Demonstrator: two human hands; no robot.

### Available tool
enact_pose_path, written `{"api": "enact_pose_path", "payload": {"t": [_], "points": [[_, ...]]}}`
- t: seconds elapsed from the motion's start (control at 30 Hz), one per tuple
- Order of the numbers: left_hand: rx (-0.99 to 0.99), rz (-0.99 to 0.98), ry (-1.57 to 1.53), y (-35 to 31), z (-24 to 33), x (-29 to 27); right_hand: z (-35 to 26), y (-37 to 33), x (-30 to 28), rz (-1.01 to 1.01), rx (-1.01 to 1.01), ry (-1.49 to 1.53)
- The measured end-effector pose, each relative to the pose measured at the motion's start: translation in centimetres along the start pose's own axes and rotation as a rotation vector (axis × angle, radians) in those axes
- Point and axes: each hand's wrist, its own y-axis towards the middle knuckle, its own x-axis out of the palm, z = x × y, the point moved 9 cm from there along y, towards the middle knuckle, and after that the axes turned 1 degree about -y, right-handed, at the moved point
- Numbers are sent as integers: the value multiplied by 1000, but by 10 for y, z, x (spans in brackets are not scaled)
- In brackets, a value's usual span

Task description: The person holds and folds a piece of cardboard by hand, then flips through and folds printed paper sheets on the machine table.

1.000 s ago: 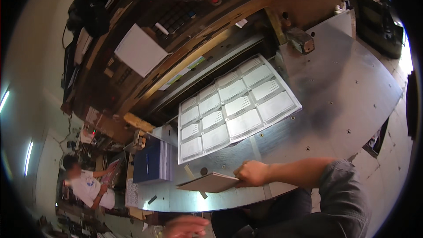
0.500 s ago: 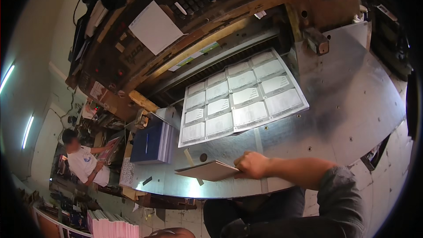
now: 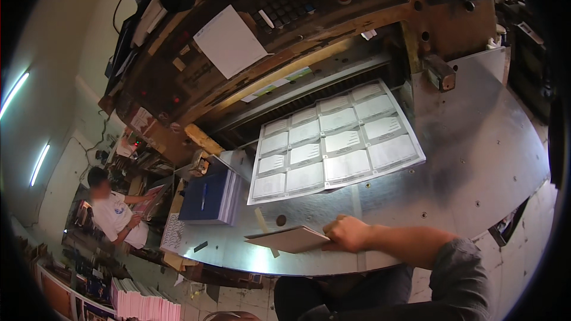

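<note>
Right hand (image 3: 348, 233): I have its fingers closed on the right end of a grey-brown board (image 3: 288, 240).
Left hand: outside my view, so I cannot tell its state.
Board: over the near part of the metal table (image 3: 470, 148); I cannot tell whether they touch.
Printed sheet (image 3: 339, 144): on the table, farther than the board.
Blue-covered stack (image 3: 193, 202): left of the sheet, pen (image 3: 204, 196) on top.

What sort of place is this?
Probably a printing workshop: a large printed sheet lies on a metal table before a heavy machine with a keypad, and pinkish stacks, seemingly paper, show lower left.
</note>
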Motion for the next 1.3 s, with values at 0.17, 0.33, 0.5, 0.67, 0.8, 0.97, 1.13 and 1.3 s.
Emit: {"api": "enact_pose_path", "payload": {"t": [0.17, 0.33, 0.5, 0.67, 0.8, 0.97, 1.13, 1.3], "points": [[182, -416, -277, -10, 8, -3, 4, 3, 1, -29, 4, 16], [-53, 52, -99, -87, -30, -80, 6, 2, 3, -11, 19, 20], [-587, 695, 625, -242, -88, -180, 4, 0, 5, -17, 6, 7], [-864, 792, 1230, -335, -112, -170, 8, 2, 8, -31, 21, -5], [-1480, 532, 1065, -444, -160, -170, 2, 0, 3, -35, -4, -27], [-1270, 516, 1404, -507, -205, -175, 5, 0, 4, -18, -31, 23], [-1139, 630, 1339, -514, -201, -185, 2, -1, 2, -14, -17, 24], [-1438, 675, 1343, -482, -199, -179, 2, 1, 2, -38, -20, 33]]}}
